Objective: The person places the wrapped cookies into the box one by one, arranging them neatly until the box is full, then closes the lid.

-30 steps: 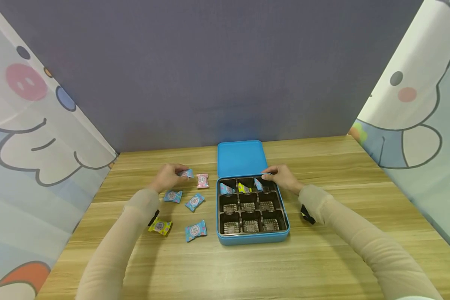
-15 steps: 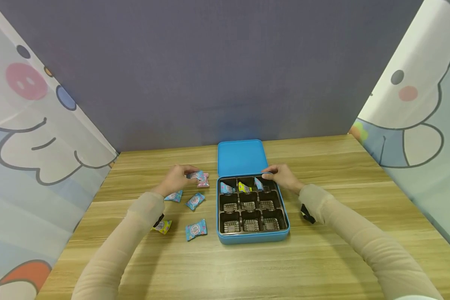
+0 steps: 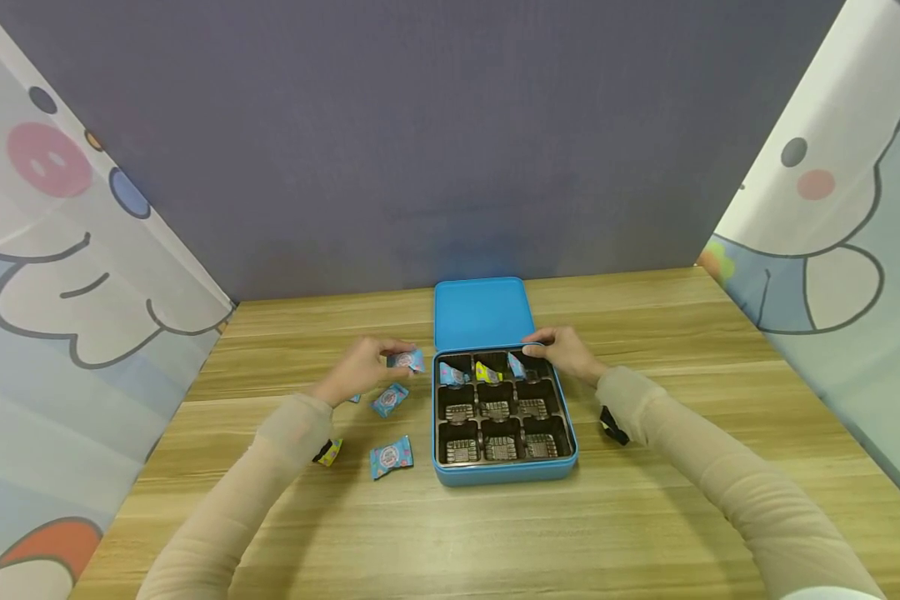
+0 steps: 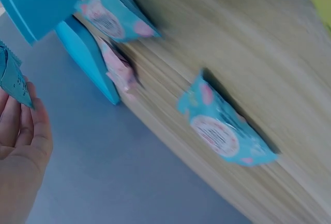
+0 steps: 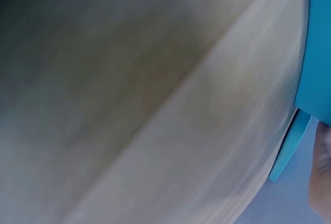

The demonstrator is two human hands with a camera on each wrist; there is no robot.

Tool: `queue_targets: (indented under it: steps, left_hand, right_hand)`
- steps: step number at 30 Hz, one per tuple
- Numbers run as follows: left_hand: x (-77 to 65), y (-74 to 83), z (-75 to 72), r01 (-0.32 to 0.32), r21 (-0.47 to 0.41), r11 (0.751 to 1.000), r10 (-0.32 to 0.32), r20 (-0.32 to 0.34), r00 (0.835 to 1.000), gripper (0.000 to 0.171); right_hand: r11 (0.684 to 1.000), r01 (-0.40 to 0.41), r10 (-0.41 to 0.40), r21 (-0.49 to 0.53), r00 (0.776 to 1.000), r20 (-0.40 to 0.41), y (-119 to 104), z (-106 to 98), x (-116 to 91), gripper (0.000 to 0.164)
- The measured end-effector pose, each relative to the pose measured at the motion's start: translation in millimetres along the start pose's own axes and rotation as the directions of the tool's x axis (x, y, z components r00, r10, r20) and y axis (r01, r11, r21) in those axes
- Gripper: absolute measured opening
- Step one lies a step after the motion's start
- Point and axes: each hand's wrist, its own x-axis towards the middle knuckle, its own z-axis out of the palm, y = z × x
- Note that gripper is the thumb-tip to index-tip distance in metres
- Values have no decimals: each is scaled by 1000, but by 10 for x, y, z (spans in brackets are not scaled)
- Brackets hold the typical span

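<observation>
Left fingers clamped on blue packet near left edge of tin, right fingers round its far-right corner.

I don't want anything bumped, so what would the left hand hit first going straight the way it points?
With its blue candy in front, the left hand would probably meet the box near its far left corner, beside the open lid. The hand's height is unclear; it could pass above.

Box on table; lid behind box. Three candies in box's back row, one per compartment. Loose candies on table, left of box.
</observation>
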Motion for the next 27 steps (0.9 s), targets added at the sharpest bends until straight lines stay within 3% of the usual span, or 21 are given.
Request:
queue_targets:
  steps: [10,19,27]
  left_hand:
    - [-67,225,99,-68,-35,997,69,28,997,41]
    - [-96,336,167,-128,68,989,125,37,991,39]
    - [-108,364,239,-163,103,981,159,44,986,40]
  right_hand:
    - [1000,7,-7,9,1000,-2,-22,1,-5,31]
    - [1000,10,-10,17,1000,6,-31,0,-28,32]
    - [1000,13,-13,7,1000,4,-16,3,-16,32]
